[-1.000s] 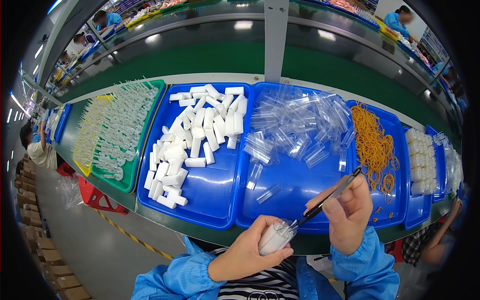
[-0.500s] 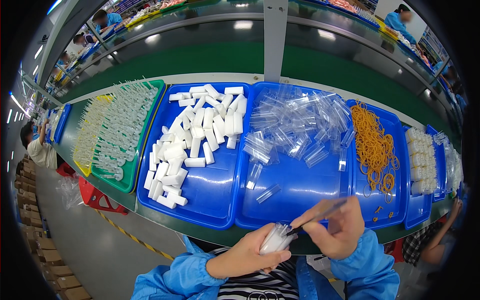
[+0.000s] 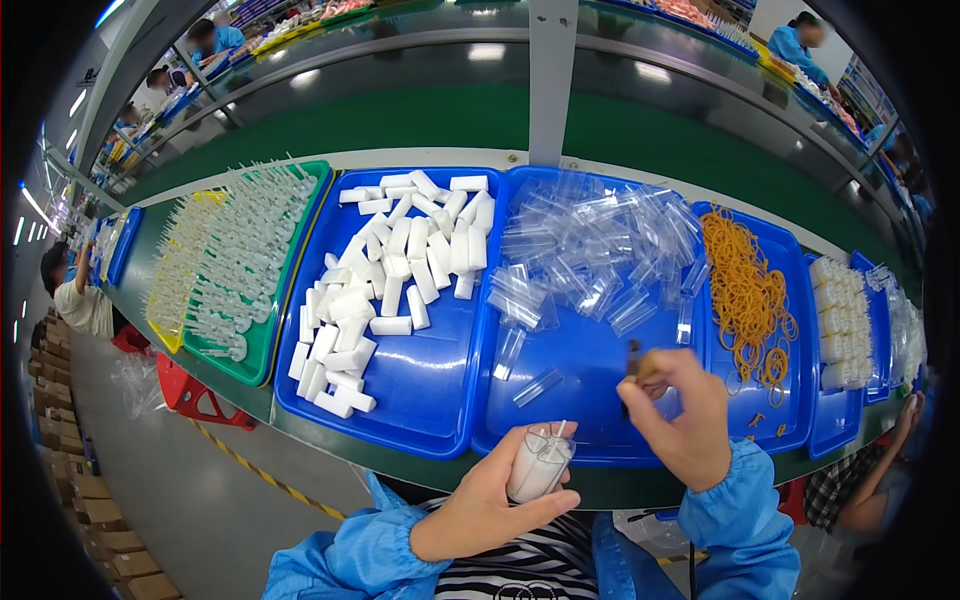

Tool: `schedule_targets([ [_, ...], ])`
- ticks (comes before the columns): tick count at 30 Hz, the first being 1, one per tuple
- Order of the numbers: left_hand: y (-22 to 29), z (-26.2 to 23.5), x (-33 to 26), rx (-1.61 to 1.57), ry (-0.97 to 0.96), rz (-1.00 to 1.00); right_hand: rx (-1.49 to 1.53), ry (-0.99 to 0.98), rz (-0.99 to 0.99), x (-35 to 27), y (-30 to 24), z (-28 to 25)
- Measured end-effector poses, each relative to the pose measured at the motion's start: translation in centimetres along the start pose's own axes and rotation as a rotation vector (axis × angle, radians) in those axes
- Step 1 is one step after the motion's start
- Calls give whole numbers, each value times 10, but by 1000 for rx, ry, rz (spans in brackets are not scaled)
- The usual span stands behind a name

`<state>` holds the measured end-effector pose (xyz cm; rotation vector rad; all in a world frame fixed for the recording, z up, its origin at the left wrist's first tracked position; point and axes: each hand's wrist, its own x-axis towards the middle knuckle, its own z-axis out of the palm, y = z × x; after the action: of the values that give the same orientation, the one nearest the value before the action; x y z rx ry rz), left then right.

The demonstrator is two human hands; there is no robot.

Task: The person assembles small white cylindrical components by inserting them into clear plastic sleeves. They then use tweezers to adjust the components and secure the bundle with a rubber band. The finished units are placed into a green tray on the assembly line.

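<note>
Near the table's front edge, my left hand (image 3: pixel 485 510) is wrapped round a small bundle of white pieces with clear plastic sleeves (image 3: pixel 541 464) about them. The bundle's end faces up, and some clear plastic stands out above the white. My right hand (image 3: pixel 692 412) is raised over the front of the tray of clear pieces, apart from the bundle. Its fingers pinch a slim dark tool (image 3: pixel 632 372), seen nearly end-on, so its exact kind cannot be made out. Beyond lie white blocks (image 3: pixel 396 240) and a heap of clear plastic sleeves (image 3: pixel 590 235).
Blue trays (image 3: pixel 425 400) line the green table. Orange rubber bands (image 3: pixel 745 270) lie to the right, with white parts (image 3: pixel 845 320) beyond. A green tray (image 3: pixel 265 345) of translucent stemmed parts stands left. A grey post (image 3: pixel 550 90) rises behind. Co-workers sit at other stations.
My right hand has drawn the dark tool away from the bundle, up and to the right, tipping it more upright. My left hand has turned the bundle slightly, its end more upward.
</note>
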<state>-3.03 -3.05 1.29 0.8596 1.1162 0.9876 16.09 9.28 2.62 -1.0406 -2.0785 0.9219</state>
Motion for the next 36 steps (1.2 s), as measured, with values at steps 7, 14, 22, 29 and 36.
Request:
schedule_targets([
  [7, 2, -4, 2, -243, -83, -171, 189, 29, 110, -12, 4, 0],
  [14, -14, -5, 3, 49, -137, -109, 800, 24, 191, -6, -27, -11],
  [22, -6, -4, 3, 53, -213, -186, 838, -158, 136, -11, -16, -3],
  [29, -5, -4, 5, -48, -267, -197, 810, -216, 136, -12, -16, -3],
  [36, -4, -7, 5, -234, -322, -375, 571, -188, 73, -20, -22, -5],
])
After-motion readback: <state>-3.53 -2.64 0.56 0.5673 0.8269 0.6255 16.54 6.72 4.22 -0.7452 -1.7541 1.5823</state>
